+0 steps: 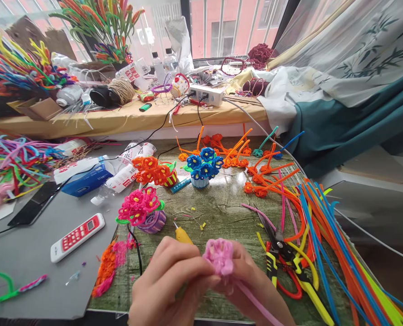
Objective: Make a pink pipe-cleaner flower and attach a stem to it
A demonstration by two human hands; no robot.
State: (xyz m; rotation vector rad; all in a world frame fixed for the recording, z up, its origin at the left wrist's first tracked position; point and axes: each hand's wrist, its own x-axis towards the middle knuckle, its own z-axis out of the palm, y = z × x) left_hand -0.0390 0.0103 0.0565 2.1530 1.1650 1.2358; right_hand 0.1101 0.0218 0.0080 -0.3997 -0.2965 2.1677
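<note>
A pink pipe-cleaner flower (219, 257) is pinched between my two hands near the table's front edge. My left hand (174, 276) closes its thumb and fingers on the flower's left side. My right hand (252, 276) is behind and to the right, its fingers mostly hidden by the flower. From under the bloom a pink stem (255, 305) runs down to the right. Just beyond my left hand lies a yellow-handled pointed tool (183, 235), partly covered. Little pots of pink flowers (142, 206), orange flowers (152, 171) and blue flowers (204, 164) stand farther back.
Yellow-black pliers (289, 258) and loose pipe cleaners (337, 244) lie to the right. Orange flowers on stems (255, 188) spread at the back right. A red-and-white remote-like handset (78, 237) rests on the grey board (51, 285). The cluttered sill holds a power strip (206, 95).
</note>
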